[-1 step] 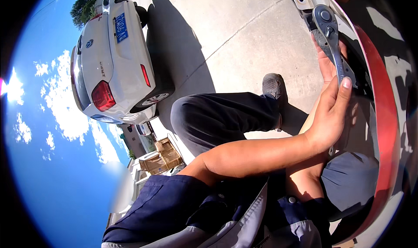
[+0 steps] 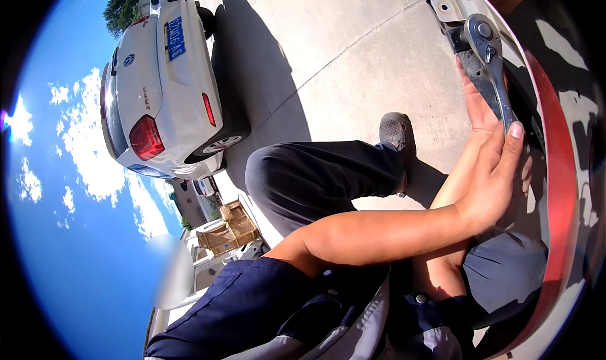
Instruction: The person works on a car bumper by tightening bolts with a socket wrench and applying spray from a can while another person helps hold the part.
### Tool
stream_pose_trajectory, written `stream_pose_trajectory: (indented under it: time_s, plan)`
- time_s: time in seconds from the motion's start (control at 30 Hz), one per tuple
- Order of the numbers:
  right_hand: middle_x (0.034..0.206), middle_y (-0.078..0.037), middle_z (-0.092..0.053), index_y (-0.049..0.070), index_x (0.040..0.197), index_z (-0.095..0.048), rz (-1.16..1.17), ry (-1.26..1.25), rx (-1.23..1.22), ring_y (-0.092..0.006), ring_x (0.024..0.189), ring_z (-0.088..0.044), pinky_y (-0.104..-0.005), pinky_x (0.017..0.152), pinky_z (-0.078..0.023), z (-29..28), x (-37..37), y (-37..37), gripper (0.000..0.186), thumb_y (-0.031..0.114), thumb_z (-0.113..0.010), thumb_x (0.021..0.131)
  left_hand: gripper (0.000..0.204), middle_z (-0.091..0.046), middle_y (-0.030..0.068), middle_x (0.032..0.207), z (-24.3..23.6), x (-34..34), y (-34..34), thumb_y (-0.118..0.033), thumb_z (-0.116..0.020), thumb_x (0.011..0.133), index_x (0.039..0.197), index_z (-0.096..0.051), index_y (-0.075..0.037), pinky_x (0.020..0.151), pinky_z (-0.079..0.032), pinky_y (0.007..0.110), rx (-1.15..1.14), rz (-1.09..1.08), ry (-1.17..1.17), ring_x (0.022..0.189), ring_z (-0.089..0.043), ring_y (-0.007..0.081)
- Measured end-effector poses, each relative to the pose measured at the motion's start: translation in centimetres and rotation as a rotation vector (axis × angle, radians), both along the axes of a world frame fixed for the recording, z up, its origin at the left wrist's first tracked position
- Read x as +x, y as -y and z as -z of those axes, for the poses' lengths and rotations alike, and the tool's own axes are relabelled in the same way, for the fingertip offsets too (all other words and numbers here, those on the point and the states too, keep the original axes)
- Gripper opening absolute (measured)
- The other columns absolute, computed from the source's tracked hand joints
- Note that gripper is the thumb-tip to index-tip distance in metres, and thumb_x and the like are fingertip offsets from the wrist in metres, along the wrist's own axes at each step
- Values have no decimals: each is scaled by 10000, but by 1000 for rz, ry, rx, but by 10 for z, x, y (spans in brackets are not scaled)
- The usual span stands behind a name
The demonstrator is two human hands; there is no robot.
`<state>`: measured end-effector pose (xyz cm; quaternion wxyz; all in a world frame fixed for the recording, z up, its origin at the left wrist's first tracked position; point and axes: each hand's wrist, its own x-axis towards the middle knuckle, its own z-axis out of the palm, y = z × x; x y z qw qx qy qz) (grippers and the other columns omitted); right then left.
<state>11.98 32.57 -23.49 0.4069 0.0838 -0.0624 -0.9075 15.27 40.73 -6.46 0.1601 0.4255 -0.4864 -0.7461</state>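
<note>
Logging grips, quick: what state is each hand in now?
Left hand: closed, holding the ratchet.
Right hand: partly hidden; open or closed can't be told.

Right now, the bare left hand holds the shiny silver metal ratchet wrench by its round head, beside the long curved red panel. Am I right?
Not quite: the bare left hand holds the shiny silver metal ratchet wrench by its handle, beside the long curved red panel. The head view shows the round head at the other end, away from that hand.

The left fingers (image 2: 510, 146) hide the handle end of the ratchet wrench (image 2: 495, 67).
</note>
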Motion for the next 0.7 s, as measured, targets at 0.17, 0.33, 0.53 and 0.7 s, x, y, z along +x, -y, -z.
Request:
stream_pose_trajectory:
  time_s: [0.17, 0.33, 0.53, 0.7]
  plan:
    - [1338, -146, -615, 70, 1226, -632, 140, -43, -13, -272, 1291, -536, -499, 1180, -316, 48, -6, -28, 288, 214, -537, 995, 515, -488, 11, 613, -41, 60, 123, -492, -419, 1056, 817, -512, -46, 504, -452, 283, -26, 681, 466, 537, -504, 109]
    - [1351, -210, -595, -17, 1358, -548, 111, 46, 193, -322, 1302, -534, -551, 1171, -341, 39, -5, -20, 401, 147, -528, 993, 353, -587, 45, 617, -76, 3, 272, -417, -629, 975, 1043, -725, -84, 471, -394, 296, -1458, 1484, 630, 494, -530, 114]
    - [1308, -144, -629, 12, 1244, -607, 147, 93, 133, -268, 1269, -553, -494, 1161, -360, 36, -5, -31, 330, 229, -553, 1001, 402, -518, 3, 733, -37, 65, 114, -435, -490, 1049, 931, -526, -52, 581, -452, 270, -167, 616, 499, 631, -523, 99]
    - [1077, -101, -706, 43, 1146, -651, 130, 145, 145, -188, 1118, -619, -421, 1102, -411, 46, 13, -13, 254, 204, -604, 956, 347, -471, 19, 728, -11, 32, 25, -395, -424, 1081, 984, -464, -64, 581, -467, 281, 120, 224, 140, 615, -470, 108]
